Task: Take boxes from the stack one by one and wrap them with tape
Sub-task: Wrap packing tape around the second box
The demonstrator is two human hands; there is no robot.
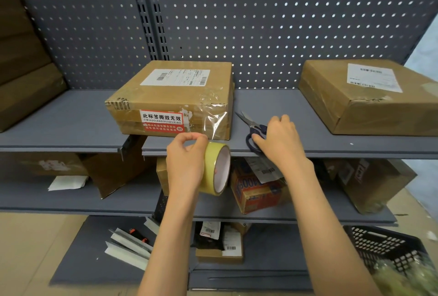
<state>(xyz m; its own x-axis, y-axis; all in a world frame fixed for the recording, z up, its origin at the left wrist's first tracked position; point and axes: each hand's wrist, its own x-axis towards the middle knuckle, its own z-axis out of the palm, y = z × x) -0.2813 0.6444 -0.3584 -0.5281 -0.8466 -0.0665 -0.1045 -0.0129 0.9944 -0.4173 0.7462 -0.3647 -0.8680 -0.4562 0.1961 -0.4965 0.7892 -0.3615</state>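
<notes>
A brown cardboard box (170, 96) with a white shipping label and a red sticker sits on the grey shelf (71, 120). A strip of clear tape runs from its front face down to a yellowish tape roll (216, 168). My left hand (186, 160) grips that roll just below the shelf edge, thumb and finger pinched near the strip. Right of the box lie blue-handled scissors (251, 127). My right hand (278, 140) rests on their handles, fingers curled over them.
Another labelled box (365, 96) sits at the shelf's right end. Brown boxes (23, 63) are stacked at far left. Lower shelves hold an orange carton (257, 191), parcels and papers. A black basket (388, 248) stands bottom right. A perforated panel backs the shelf.
</notes>
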